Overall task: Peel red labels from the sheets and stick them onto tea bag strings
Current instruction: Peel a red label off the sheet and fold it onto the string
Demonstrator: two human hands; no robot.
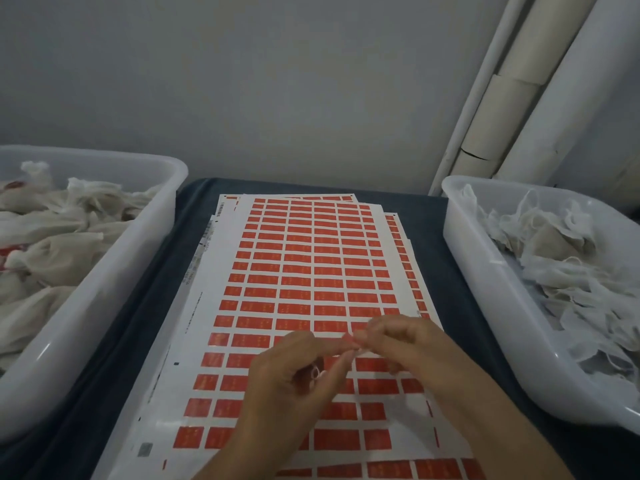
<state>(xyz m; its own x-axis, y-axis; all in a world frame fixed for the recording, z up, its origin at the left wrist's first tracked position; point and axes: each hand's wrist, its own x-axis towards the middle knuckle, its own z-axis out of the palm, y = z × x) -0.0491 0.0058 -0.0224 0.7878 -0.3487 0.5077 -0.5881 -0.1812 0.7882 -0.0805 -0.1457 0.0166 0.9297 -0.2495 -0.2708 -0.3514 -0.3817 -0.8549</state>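
Grey wall [277, 81] filled the back of the scene, with pale pipes [512, 98] running up at about two o'clock. Below it sat a dark cloth-covered table [145, 306], and right in the centre lay a stack of label sheets [304, 265], row upon row of red labels on white backing, the top sheet slightly askew over the ones beneath.

Over at nine o'clock stood a white plastic tub [114, 271] piled with tea bags [52, 251], a few flashes of red showing among them. At three o'clock sat a second white tub [485, 289] heaped with crumpled white tea bags [561, 265].

Both hands met above the near part of the sheets, around six o'clock. The left hand [287, 379] came in with its fingers curled, thumb and forefinger pinched together at the meeting point. The right hand [401, 344] was curled too, its fingertips [363, 336] pinching a small red label [349, 340] held just off the sheet, right between the two hands. Something pale and thin, a loop perhaps, showed under the left fingers, though it was too small and blurred to tell whether it was a string. The two sets of fingertips touched or nearly touched at the label; the blur made it hard to say which.
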